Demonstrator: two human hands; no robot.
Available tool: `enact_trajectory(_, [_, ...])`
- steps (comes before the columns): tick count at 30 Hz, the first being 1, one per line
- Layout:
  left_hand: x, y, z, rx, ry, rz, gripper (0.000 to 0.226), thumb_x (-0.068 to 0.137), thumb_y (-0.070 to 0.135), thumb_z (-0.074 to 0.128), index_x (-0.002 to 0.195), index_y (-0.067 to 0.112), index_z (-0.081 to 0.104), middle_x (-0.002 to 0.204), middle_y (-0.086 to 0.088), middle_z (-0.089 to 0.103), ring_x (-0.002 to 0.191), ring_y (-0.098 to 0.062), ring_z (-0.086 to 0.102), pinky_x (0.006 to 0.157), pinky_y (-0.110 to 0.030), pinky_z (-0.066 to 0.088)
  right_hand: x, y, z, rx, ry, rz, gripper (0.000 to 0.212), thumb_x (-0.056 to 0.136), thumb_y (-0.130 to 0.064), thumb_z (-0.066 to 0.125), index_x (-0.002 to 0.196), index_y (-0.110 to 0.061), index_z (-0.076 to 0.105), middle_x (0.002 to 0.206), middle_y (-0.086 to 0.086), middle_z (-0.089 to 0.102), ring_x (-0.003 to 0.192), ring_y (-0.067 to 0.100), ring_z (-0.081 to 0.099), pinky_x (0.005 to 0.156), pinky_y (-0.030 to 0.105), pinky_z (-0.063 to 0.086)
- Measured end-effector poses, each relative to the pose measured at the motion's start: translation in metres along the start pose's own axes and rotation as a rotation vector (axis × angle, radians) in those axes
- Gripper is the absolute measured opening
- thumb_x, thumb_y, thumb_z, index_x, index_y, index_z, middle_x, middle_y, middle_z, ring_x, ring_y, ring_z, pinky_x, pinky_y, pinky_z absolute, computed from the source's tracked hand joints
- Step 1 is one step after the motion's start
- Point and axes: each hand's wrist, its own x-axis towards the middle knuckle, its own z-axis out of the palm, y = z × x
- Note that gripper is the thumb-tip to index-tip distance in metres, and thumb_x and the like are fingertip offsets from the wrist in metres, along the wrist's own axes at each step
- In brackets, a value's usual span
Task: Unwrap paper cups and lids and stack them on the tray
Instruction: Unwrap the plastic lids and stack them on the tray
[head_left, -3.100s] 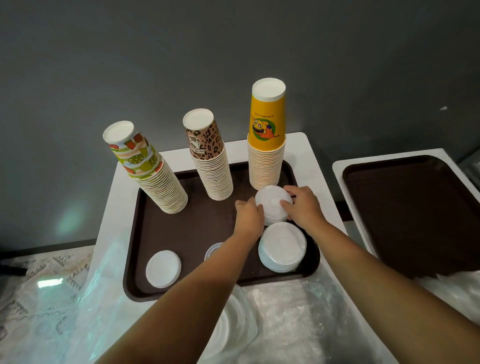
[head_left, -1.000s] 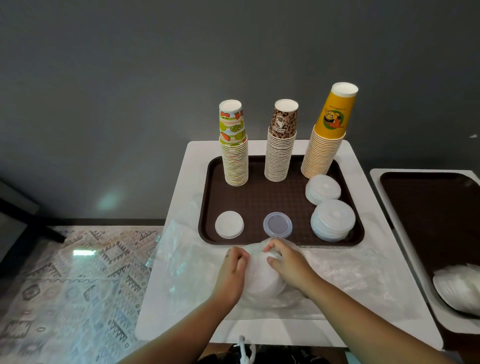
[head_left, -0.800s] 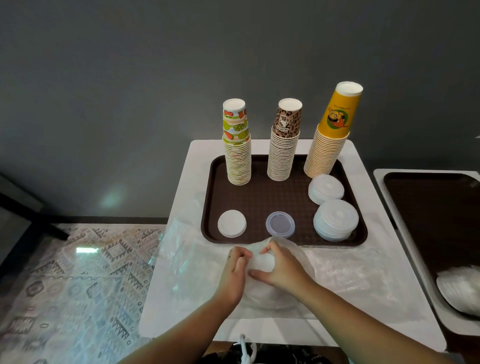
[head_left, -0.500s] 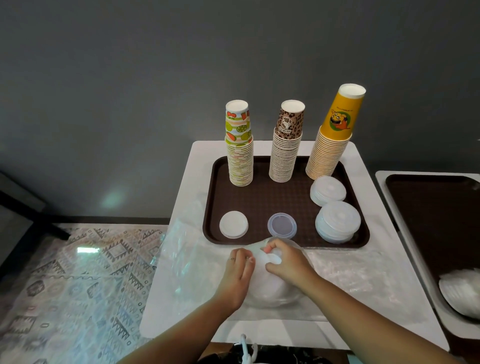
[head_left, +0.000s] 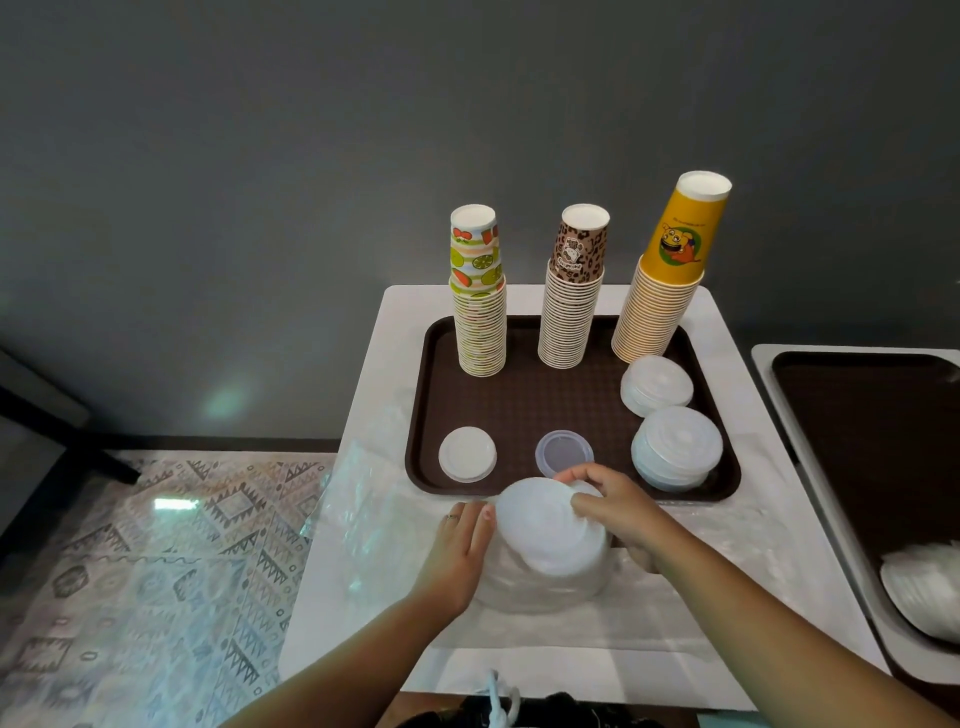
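A brown tray carries three upside-down cup stacks: fruit-print, leopard-print and yellow. Two stacks of white lids stand at its right. A single white lid and a clear lid lie along its front. Just in front of the tray, a tilted stack of white lids sticks out of clear plastic wrap. My right hand grips the stack's upper end. My left hand cups the wrapped left side.
Loose clear plastic spreads over the white table and past its left edge. To the right, a second brown tray holds a wrapped pack of lids. A grey wall stands behind; patterned floor lies to the left.
Three seconds ago both hands were setting lids on the tray beside the yellow cups. Since then they moved to the wrapped pack, and the lid stack has risen and tilted out of the wrap.
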Motion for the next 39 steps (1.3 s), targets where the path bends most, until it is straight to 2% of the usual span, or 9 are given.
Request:
enact_trajectory(5, [0.004,0.001,-0.006,0.009,0.019,-0.022,0.016,0.098,0.030,0.045,0.112,0.022,0.049,0.111,0.007,0.056,0.107,-0.011,0.054,0.082,-0.016,0.037,-0.004,-0.004,-0.006,0.226,-0.092,0.070,0.038,0.084,0.003,0.042,0.102,-0.020,0.066,0.096,0.005,0.063,0.078,0.018,0.056,0.060,0.025,0.044])
enact_trajectory(8, [0.003,0.010,-0.009,0.082,0.075,0.135,0.054,0.085,0.029,0.067,0.129,0.020,0.038,0.124,0.006,0.047,0.117,-0.005,0.049,0.087,-0.002,0.035,-0.006,-0.011,-0.013,0.337,-0.167,0.070,0.038,0.086,0.002,0.040,0.103,-0.020,0.065,0.098,0.004,0.062,0.084,0.018,0.056,0.061,0.027,0.046])
enact_trajectory(13, [0.010,0.057,-0.019,0.103,0.084,0.522,0.109,0.061,0.056,0.079,0.145,0.019,0.021,0.145,0.015,0.027,0.134,-0.002,0.032,0.107,-0.013,0.031,-0.005,-0.022,-0.022,0.462,-0.247,0.107,0.039,0.090,0.000,0.038,0.113,-0.019,0.064,0.101,0.005,0.062,0.089,0.022,0.055,0.068,0.033,0.049])
enact_trajectory(17, [0.024,0.098,-0.024,0.086,0.024,0.610,0.093,0.055,0.037,0.090,0.131,0.031,0.037,0.129,0.014,0.042,0.118,0.005,0.041,0.095,-0.005,0.030,-0.009,-0.035,-0.026,0.620,-0.296,0.149,0.024,0.097,-0.013,0.045,0.110,-0.011,0.065,0.099,0.010,0.068,0.087,0.022,0.065,0.066,0.035,0.056])
enact_trajectory(21, [0.043,0.115,-0.027,0.075,-0.058,0.554,0.081,0.056,0.040,0.088,0.120,0.039,0.039,0.116,0.015,0.050,0.108,0.004,0.046,0.090,-0.007,0.035,-0.015,-0.042,-0.038,0.639,-0.288,0.147,0.022,0.096,-0.011,0.044,0.106,-0.002,0.062,0.087,0.017,0.070,0.070,0.028,0.067,0.059,0.036,0.057])
enact_trajectory(27, [0.062,0.130,-0.025,-0.192,-0.345,0.281,0.068,0.060,0.050,0.077,0.119,0.044,0.045,0.115,0.011,0.059,0.107,-0.007,0.058,0.091,-0.031,0.053,-0.021,-0.046,-0.056,0.778,-0.447,0.116,0.056,0.087,-0.061,0.037,0.114,-0.022,0.067,0.117,0.017,0.066,0.103,0.032,0.065,0.085,0.050,0.052])
enact_trajectory(30, [0.070,0.137,-0.019,-0.304,-0.406,0.249,0.067,0.061,0.049,0.075,0.123,0.040,0.051,0.119,0.007,0.061,0.110,-0.012,0.059,0.094,-0.035,0.052,-0.021,-0.039,-0.060,0.856,-0.535,0.046,0.077,0.063,-0.066,0.070,0.130,-0.029,0.055,0.128,0.017,0.060,0.115,0.036,0.059,0.089,0.058,0.047])
enact_trajectory(34, [0.086,0.148,-0.004,-0.194,-0.310,0.257,0.084,0.061,0.060,0.069,0.136,0.041,0.037,0.126,0.006,0.052,0.117,-0.011,0.051,0.103,-0.031,0.044,-0.017,-0.029,-0.065,0.967,-0.587,-0.029,0.072,0.053,-0.051,0.086,0.118,-0.028,0.067,0.132,0.017,0.057,0.122,0.042,0.051,0.084,0.062,0.047])
enact_trajectory(39, [0.091,0.165,0.023,-0.028,0.027,0.521,0.045,0.080,0.047,0.062,0.120,0.033,0.046,0.117,0.007,0.049,0.108,-0.007,0.049,0.091,-0.018,0.040,-0.008,-0.027,-0.078,1.177,-0.423,0.017,0.057,0.084,-0.053,0.052,0.125,-0.015,0.061,0.126,0.020,0.060,0.107,0.037,0.063,0.082,0.057,0.053])
